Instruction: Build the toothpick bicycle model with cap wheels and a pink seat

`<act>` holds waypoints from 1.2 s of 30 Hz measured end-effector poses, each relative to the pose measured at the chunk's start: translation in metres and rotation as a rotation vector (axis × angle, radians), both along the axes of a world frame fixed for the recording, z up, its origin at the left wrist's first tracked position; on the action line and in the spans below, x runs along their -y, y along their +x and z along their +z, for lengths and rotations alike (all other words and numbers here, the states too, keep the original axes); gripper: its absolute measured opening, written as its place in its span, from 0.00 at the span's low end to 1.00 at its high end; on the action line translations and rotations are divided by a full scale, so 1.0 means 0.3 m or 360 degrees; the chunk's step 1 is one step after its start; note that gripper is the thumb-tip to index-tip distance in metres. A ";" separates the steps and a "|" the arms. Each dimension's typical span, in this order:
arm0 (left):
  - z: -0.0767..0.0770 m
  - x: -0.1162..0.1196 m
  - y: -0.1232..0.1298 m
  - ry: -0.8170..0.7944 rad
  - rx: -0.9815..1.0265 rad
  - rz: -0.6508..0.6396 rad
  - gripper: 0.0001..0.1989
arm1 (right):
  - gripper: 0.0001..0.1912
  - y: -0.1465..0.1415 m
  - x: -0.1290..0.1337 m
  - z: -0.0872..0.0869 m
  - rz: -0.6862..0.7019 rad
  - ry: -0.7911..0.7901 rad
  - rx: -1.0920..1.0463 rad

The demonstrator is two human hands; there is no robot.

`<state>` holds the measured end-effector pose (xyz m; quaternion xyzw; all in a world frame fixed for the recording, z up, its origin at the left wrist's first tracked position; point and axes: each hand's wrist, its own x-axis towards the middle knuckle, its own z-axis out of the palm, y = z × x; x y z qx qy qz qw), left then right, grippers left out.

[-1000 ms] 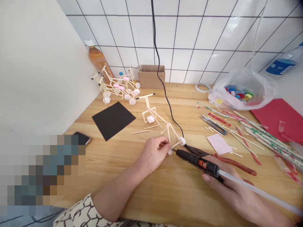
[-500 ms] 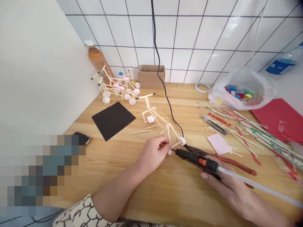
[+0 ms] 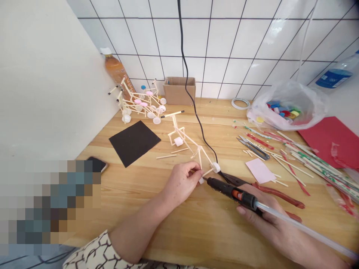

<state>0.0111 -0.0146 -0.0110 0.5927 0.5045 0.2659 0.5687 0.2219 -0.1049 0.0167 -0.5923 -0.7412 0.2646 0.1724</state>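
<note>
My left hand (image 3: 181, 182) pinches the near end of a pale wooden-stick model (image 3: 192, 144), which has white plastic caps (image 3: 215, 167) fixed to it. My right hand (image 3: 266, 218) grips a black hot glue gun (image 3: 231, 192) with a clear glue stick (image 3: 304, 231) running out of its rear. The gun's nozzle points left, very close to a small white cap (image 3: 201, 181) beside my left fingers. Any contact there is too small to tell.
Finished stick models (image 3: 137, 104) stand at the back left, by a black card (image 3: 134, 143) and a phone (image 3: 97, 163). A black cable (image 3: 200, 125) crosses the wooden table. Red-handled pliers (image 3: 276, 195), scissors (image 3: 254, 148), loose sticks and a bag of bottle caps (image 3: 286, 106) lie right.
My right hand and the glue gun have shifted slightly left. My left hand and the stick model look unmoved.
</note>
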 end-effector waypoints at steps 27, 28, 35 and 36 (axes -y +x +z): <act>0.007 0.002 0.002 -0.0012 0.0028 0.0019 0.09 | 0.23 0.139 -0.013 0.033 -0.0447 -0.0451 -0.0605; 0.007 0.002 0.002 -0.0006 0.0033 0.0016 0.09 | 0.23 0.138 -0.016 0.033 -0.0461 -0.0452 -0.0624; 0.017 0.004 0.003 -0.0013 0.0026 0.0019 0.08 | 0.19 0.116 -0.036 0.046 -0.0415 -0.0465 -0.0684; 0.018 0.004 0.003 -0.0015 0.0026 0.0016 0.08 | 0.19 0.113 -0.040 0.052 -0.0405 -0.0471 -0.0695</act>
